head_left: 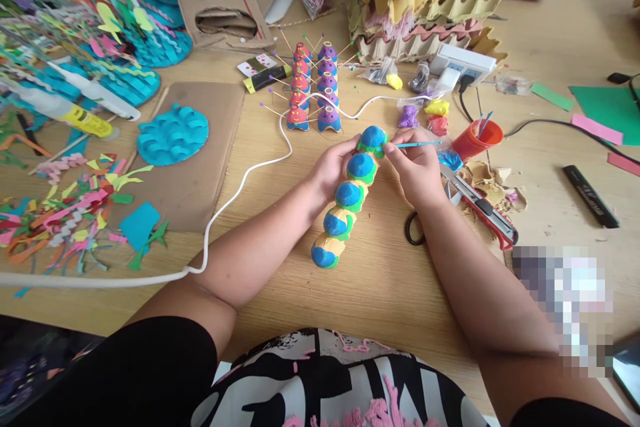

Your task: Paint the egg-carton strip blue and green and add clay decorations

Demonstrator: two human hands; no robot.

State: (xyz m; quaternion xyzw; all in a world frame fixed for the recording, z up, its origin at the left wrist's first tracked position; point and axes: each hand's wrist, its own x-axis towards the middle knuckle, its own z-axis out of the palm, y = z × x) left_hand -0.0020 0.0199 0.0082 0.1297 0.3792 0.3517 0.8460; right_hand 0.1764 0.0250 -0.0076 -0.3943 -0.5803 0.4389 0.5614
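A strip of egg-carton cups point(349, 195), its domes coated in blue and green clay over tan, slants over the table in front of me. My left hand point(336, 168) grips the strip near its far end from the left side. On the other side, my right hand point(416, 163) pinches a thin blue stick point(419, 144), whose inner end is at the green edge of the farthest dome. Beyond my hands stand a red-orange cup strip point(299, 88) and a purple cup strip point(328, 89), both on blue bases with pins stuck out of the orange one.
A white cable point(245, 177) crosses the table from the left. Paper scraps point(75, 203) and a cardboard sheet point(200, 147) lie left. At right are a red cup point(477, 139), a box cutter point(483, 207) and a black marker point(590, 196). Egg trays point(420, 0) are stacked behind.
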